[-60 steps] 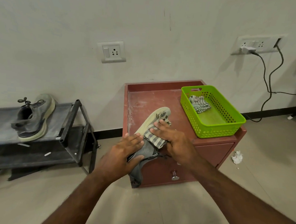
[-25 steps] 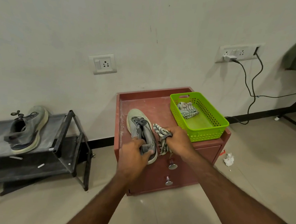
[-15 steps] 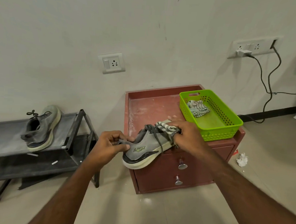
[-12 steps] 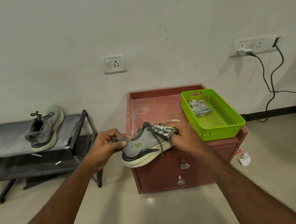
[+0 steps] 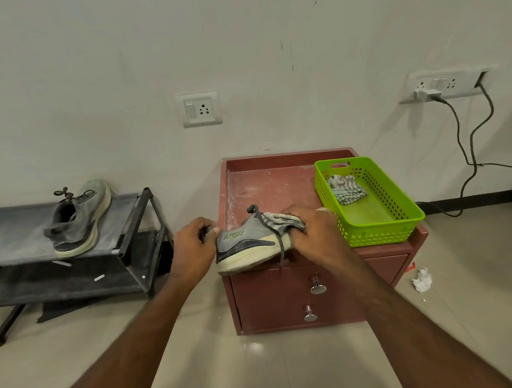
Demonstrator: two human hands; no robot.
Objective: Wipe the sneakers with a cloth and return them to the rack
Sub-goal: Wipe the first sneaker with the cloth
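Both forearms reach forward from the bottom of the view over the tiled floor. The left hand (image 5: 192, 251) has its grip closed round the heel of a grey sneaker (image 5: 250, 245), fingers curled over the collar, while the right hand (image 5: 315, 238) grips a striped cloth (image 5: 283, 221) bunched against the sneaker's toe end. The sneaker lies on its side at the front edge of the red worktop (image 5: 267, 185), its cream sole facing the camera and a dark lace hanging down over the drawer front. A green basket (image 5: 397, 220) stands on the worktop's right side and holds a second striped cloth (image 5: 345, 186). The other sneaker (image 5: 78, 219) sits on the top shelf of the black rack (image 5: 138, 231) to the left
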